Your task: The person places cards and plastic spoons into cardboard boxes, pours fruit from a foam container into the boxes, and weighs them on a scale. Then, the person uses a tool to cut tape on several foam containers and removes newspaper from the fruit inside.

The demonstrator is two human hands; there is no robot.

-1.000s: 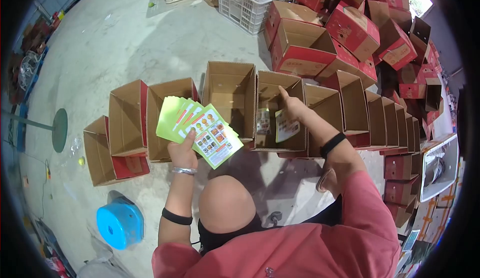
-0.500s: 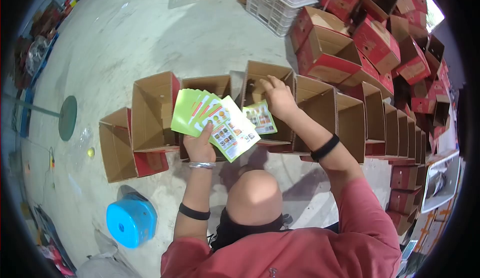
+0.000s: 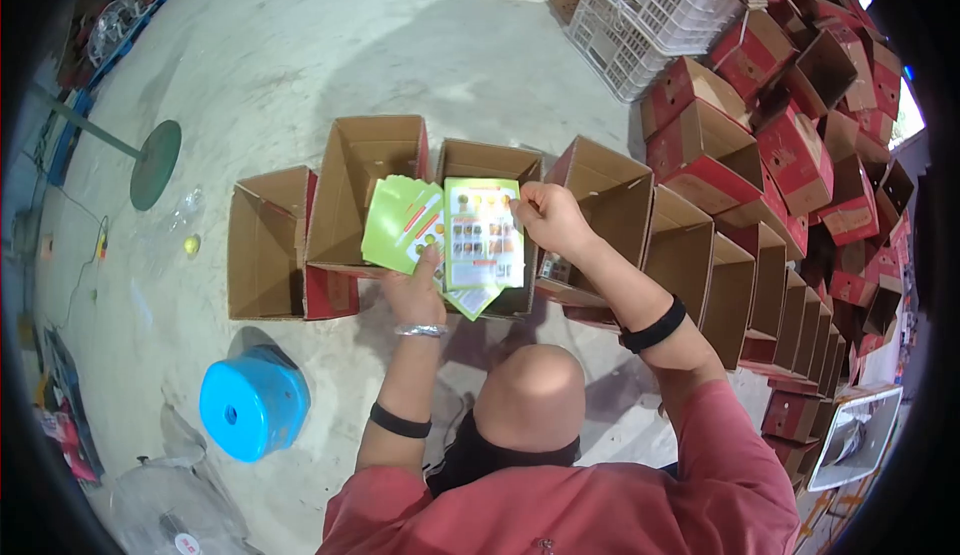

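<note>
A person in a red top bends over a row of open cardboard boxes (image 3: 480, 165) on the concrete floor, the left hand (image 3: 418, 290) closed around a fanned stack of green leaflets (image 3: 405, 220), thumb pressed across their lower edge. The right hand (image 3: 545, 217) pinches the top corner of a single leaflet (image 3: 483, 233) between thumb and fingers, holding it face-up just right of the fan and directly above the box in front of both hands. More open boxes run off to the right of the right hand; a blue stool (image 3: 252, 402) sits on the floor below the left elbow, and white crates (image 3: 650, 10) stand far beyond the hands. Peeling cleanly seems to depend on a firm left thumb, so only one sheet slides free, and on squaring that sheet over the box mouth before letting go.
</note>
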